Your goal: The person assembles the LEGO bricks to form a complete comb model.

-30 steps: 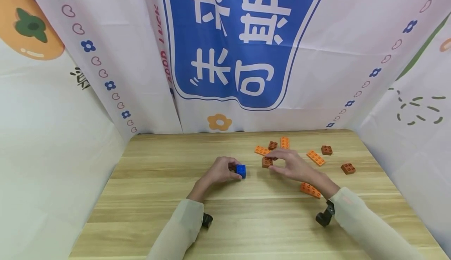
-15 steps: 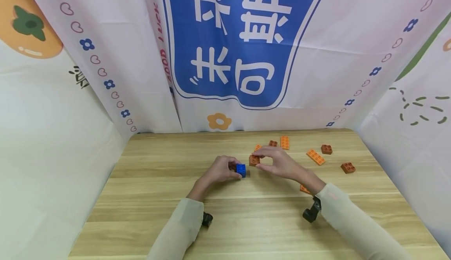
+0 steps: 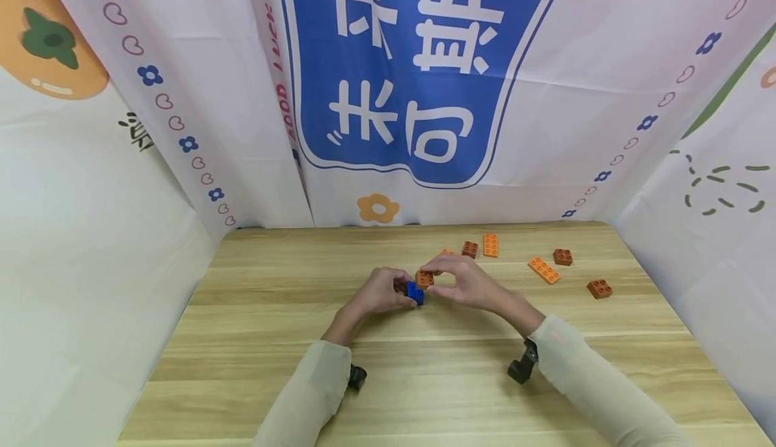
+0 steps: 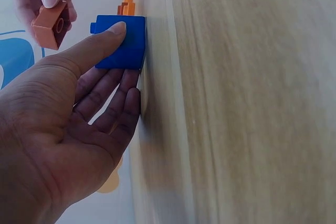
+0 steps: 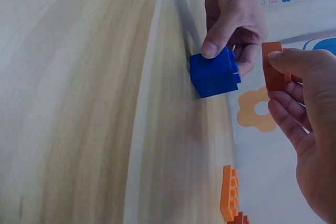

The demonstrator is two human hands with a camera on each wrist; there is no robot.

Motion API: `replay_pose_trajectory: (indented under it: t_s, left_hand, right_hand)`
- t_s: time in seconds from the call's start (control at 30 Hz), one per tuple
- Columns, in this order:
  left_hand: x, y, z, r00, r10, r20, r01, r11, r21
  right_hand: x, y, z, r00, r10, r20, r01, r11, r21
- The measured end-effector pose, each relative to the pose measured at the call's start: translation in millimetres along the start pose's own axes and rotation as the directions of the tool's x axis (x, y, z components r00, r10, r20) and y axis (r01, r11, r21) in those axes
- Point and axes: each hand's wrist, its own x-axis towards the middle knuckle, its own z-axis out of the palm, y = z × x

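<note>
A blue building brick [image 4: 118,43] stands on the table, pinched between the thumb and fingers of my left hand [image 3: 380,290]. My right hand [image 3: 469,284] pinches a small brown brick [image 5: 273,66] by its sides. In the head view the brown brick overlaps the far edge of the blue one. Both wrist views show a gap between the two, with the brown brick raised above the blue brick's studs. The brown brick's hollow underside faces the blue one in the left wrist view.
Beyond my right hand lie an orange plate [image 3: 490,245], a brown brick [image 3: 469,249] and a partly hidden orange piece [image 3: 447,252]. Farther right are another orange plate [image 3: 543,270] and two brown bricks [image 3: 562,256]. A printed cloth [image 3: 261,184] hangs behind the wooden table [image 3: 254,339].
My right hand has carried the brown brick leftward, from beside the orange pieces to over the blue brick. The left hand and the blue brick have stayed in place.
</note>
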Motion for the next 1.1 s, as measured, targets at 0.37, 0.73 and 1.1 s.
replay_pose_trajectory:
  t_s: [0.37,0.73,1.1]
  left_hand:
    - [-0.1,-1.1,0.5,1.000,0.006,-0.002,-0.006,1.000,0.010]
    - [1.2,-0.1,1.0,1.000,0.003,-0.010,-0.003,1.000,0.016]
    - [2.1,1.6,-1.8,1.000,0.005,-0.005,-0.005,1.000,0.023]
  right_hand:
    - [2,2,12,0.998,0.046,0.045,-0.046,0.999,0.008]
    - [1,4,18,0.995,0.068,0.068,-0.066,0.997,-0.037]
    - [4,5,21,0.998,0.048,0.045,-0.045,0.997,-0.063]
